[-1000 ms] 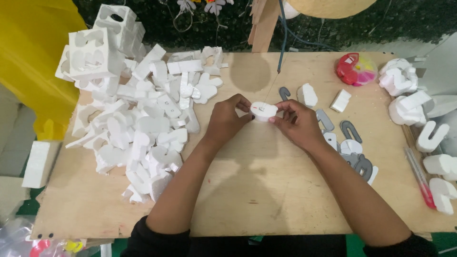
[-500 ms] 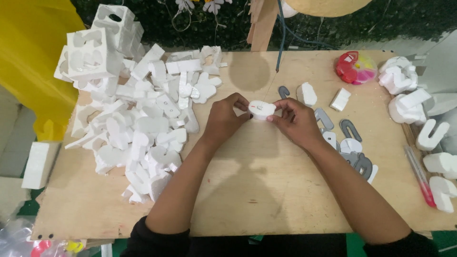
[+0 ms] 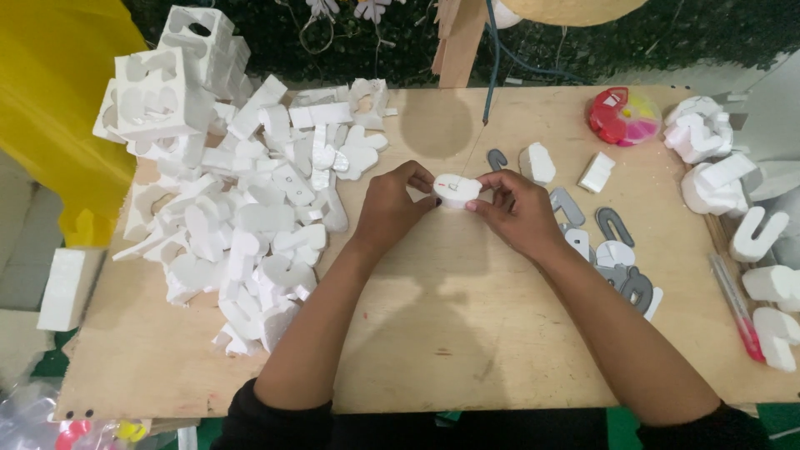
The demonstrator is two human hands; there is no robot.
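Head view: at the frame's centre, the left hand (image 3: 390, 207) and right hand (image 3: 518, 212) pinch a small white foam piece (image 3: 457, 190) from either side, fingers pressed onto its ends, low over the desk (image 3: 433, 333). It appears to be fed against the thin cutting wire (image 3: 477, 148); turning it steadily seems called for. Its long axis runs left-right, flat face up. White offcuts (image 3: 250, 208) fill the left.

Even, bright light falls on my tabletop (image 3: 467, 333) from above, throwing soft shadows beneath my arms and a round one at the far edge. The white foam pieces (image 3: 250, 217) at left look slightly washed out; focus is sharp, with mild bending at the edges.
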